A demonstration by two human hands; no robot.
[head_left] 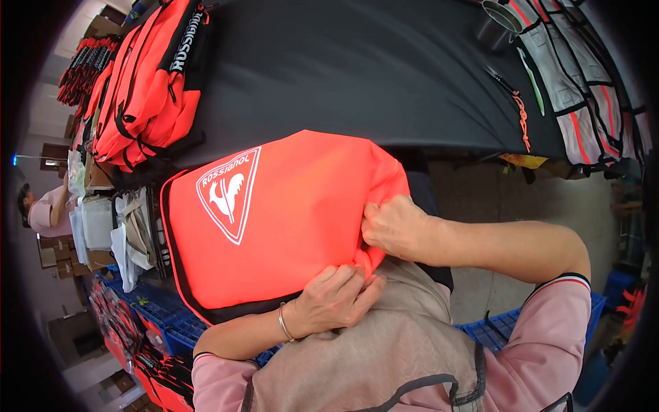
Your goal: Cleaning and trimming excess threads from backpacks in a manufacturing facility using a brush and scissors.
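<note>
A bright red-orange bag (295, 206) with a white shield emblem and black edging lies across my lap, its far side against the dark-covered table. My right hand (395, 230) is closed on the gathered fabric at the bag's right end. Just below and left of it, my left hand (335, 296) pinches the same end near its lower corner, a bangle on the wrist. What the fingertips hold beyond the fabric is hidden.
A black-covered table (329, 75) spans the top. Stacked red bags (147, 89) stand at its left; a metal cup (498, 27), thread snips (500, 79) with an orange cord and grey strapped pieces (570, 75) lie right. Blue crates (498, 329) flank me. Another person (48, 213) works far left.
</note>
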